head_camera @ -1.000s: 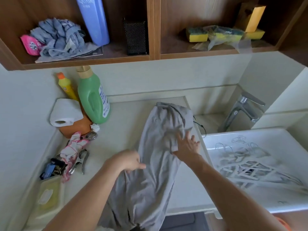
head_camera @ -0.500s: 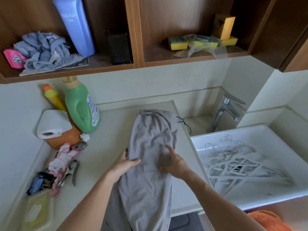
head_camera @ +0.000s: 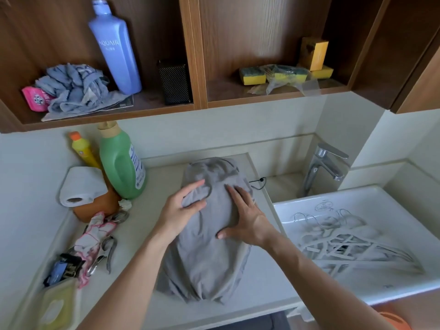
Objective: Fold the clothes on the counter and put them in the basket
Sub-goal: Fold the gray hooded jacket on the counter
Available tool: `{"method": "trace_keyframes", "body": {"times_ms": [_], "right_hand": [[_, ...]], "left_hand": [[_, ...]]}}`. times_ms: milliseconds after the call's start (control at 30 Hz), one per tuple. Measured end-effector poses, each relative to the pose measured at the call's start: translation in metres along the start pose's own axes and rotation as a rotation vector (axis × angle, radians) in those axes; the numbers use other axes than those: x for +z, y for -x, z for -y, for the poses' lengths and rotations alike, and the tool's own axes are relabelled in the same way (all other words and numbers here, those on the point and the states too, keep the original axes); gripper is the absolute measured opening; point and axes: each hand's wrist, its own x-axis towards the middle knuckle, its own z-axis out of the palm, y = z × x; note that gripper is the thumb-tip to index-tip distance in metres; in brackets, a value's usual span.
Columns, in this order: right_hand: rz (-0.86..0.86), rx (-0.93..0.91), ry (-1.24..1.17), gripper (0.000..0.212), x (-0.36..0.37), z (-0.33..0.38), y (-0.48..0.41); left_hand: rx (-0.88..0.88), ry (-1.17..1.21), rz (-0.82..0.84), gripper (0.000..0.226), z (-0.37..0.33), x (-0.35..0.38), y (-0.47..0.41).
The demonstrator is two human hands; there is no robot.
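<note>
A grey garment [head_camera: 209,253] lies lengthwise on the pale counter [head_camera: 157,194], its near end at the front edge. My left hand [head_camera: 183,208] grips a fold of the cloth on its left side, thumb on top. My right hand [head_camera: 242,220] lies flat on the garment's right half with fingers spread, pressing it down. An orange object [head_camera: 395,321], possibly the basket, shows only as a sliver at the bottom right corner.
Left of the garment stand a green detergent bottle [head_camera: 121,163], a yellow bottle [head_camera: 82,148], a toilet roll [head_camera: 81,186], gloves and pliers [head_camera: 97,241]. A white sink [head_camera: 357,234] holding several hangers and a tap [head_camera: 326,167] lie to the right. Shelves hang above.
The garment's hanging end now lies up on the counter. Both hands moved further up the cloth. My right hand flattened out on it.
</note>
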Motion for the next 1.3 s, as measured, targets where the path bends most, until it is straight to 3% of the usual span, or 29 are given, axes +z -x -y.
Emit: {"method": "trace_keyframes", "body": {"times_ms": [67,200,233,367,500,633,733,800,900,967,1067,1100,1133,1200,1300], "right_hand": [[-0.068,0.015,-0.023,0.121,-0.012,0.005,-0.007],[-0.264,0.042,0.090,0.040,-0.047,0.006,-0.018],[-0.304,0.051,0.155,0.033,-0.057,0.003,-0.020],[-0.485,-0.109,0.307,0.042,-0.089,-0.015,-0.027],[-0.389,-0.180,0.223,0.035,-0.112,-0.003,-0.024],[-0.320,-0.293,0.027,0.032,-0.133,0.003,-0.014],[-0.253,-0.299,-0.181,0.026,-0.148,0.003,-0.007],[-0.268,-0.274,-0.266,0.028,-0.152,0.000,-0.004],[-0.284,-0.229,-0.281,0.027,-0.156,-0.011,-0.004],[-0.166,-0.187,-0.206,0.046,-0.162,-0.019,-0.003],[0.112,-0.207,-0.168,0.093,-0.166,-0.015,0.001],[0.156,-0.228,-0.168,0.098,-0.163,-0.013,0.002],[0.156,-0.247,-0.154,0.094,-0.160,-0.009,0.001],[0.086,-0.242,-0.179,0.063,-0.154,-0.005,0.003],[0.008,-0.229,-0.284,0.034,-0.157,-0.007,0.019]], "left_hand": [[0.039,-0.053,0.066,0.065,-0.023,-0.007,-0.005],[0.078,-0.235,0.106,0.064,-0.055,-0.023,-0.015],[0.086,-0.220,0.091,0.059,-0.062,-0.026,-0.017],[0.172,-0.205,0.030,0.054,-0.083,-0.025,-0.012],[0.403,-0.266,-0.026,0.036,-0.084,-0.029,-0.015],[0.137,-0.045,0.308,0.118,-0.083,-0.023,-0.015],[0.062,-0.279,0.316,0.139,-0.082,-0.007,-0.018],[0.000,-0.345,0.254,0.121,-0.084,0.006,-0.018],[-0.050,-0.296,0.160,0.057,-0.077,0.020,-0.015],[-0.089,-0.209,0.153,0.028,-0.073,0.027,-0.009],[-0.114,-0.186,0.176,0.020,-0.074,0.037,-0.002],[-0.110,-0.194,0.185,0.022,-0.075,0.042,0.001],[-0.102,-0.199,0.186,0.026,-0.077,0.044,0.001],[-0.110,-0.176,0.197,0.032,-0.076,0.048,0.005],[-0.173,-0.150,0.327,0.041,-0.077,0.046,0.014]]}}
